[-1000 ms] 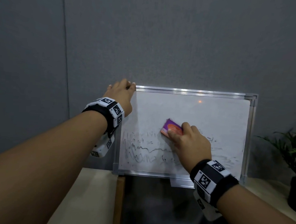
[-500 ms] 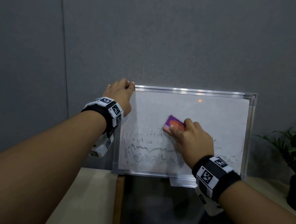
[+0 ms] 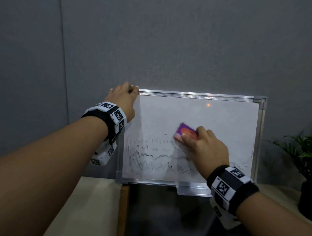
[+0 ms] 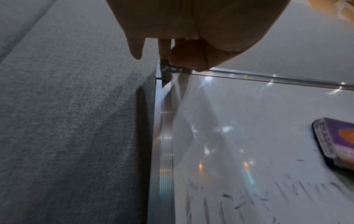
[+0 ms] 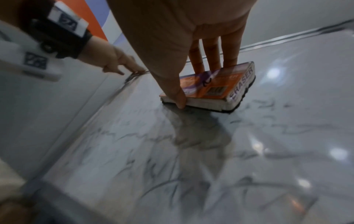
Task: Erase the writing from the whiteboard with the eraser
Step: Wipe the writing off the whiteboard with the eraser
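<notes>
A metal-framed whiteboard (image 3: 224, 118) leans upright against the grey wall, with smeared black writing (image 3: 149, 157) across its lower half. My right hand (image 3: 202, 148) grips a purple and orange eraser (image 3: 186, 133) and presses it flat on the board near the middle; in the right wrist view the thumb and fingers clasp the eraser (image 5: 220, 89) over the writing (image 5: 172, 166). My left hand (image 3: 124, 97) grips the board's top left corner; the left wrist view shows the thumb on the frame (image 4: 166, 121) and the eraser (image 4: 337, 144) at the right edge.
The board stands on a pale tabletop (image 3: 95, 205) with a dark panel (image 3: 163, 218) in front of it. A potted plant (image 3: 309, 163) stands at the right, close to the board's frame. The grey fabric wall (image 3: 156, 35) is behind.
My right hand has slid the eraser a little to the right and slightly up on the board. The left hand has kept its grip on the corner.
</notes>
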Available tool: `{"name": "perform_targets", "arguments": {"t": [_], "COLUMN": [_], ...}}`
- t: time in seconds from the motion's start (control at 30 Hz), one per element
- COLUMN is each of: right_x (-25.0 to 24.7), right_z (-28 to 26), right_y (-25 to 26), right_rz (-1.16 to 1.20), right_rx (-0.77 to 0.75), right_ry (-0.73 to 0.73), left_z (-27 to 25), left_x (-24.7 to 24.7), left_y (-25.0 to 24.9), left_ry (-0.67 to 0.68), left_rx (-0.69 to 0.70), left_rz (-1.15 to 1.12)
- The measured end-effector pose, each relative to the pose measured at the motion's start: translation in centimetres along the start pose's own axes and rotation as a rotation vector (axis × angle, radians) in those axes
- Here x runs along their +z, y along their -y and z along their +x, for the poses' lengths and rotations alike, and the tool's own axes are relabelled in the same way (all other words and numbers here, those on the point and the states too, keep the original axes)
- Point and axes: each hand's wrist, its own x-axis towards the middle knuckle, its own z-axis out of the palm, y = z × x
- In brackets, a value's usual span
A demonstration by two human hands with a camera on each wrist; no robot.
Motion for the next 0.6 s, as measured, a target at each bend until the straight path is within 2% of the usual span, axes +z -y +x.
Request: {"name": "perform_targets", "arguments": {"t": [0.13, 0.37, 0.6], "right_x": [-0.6, 0.6, -0.3], "right_z": [1.8, -0.1, 1.2], "right_y": [-0.8, 0.4, -0.2], "right_rz": [-0.024, 0.000, 0.021], "right_rx": [0.070, 0.012, 0.066], "right_ry": [-0.010, 0.056, 0.014], "left_z": [0.1, 0.0, 0.2], "left_x": [0.1, -0.1, 0.3], "left_y": [-0.1, 0.0, 0.1], "left_ry": [-0.018, -0.008, -0.016], "left_rx": [0.004, 0.005, 0.002], "left_rz": [-0.008, 0.009, -0.007]}}
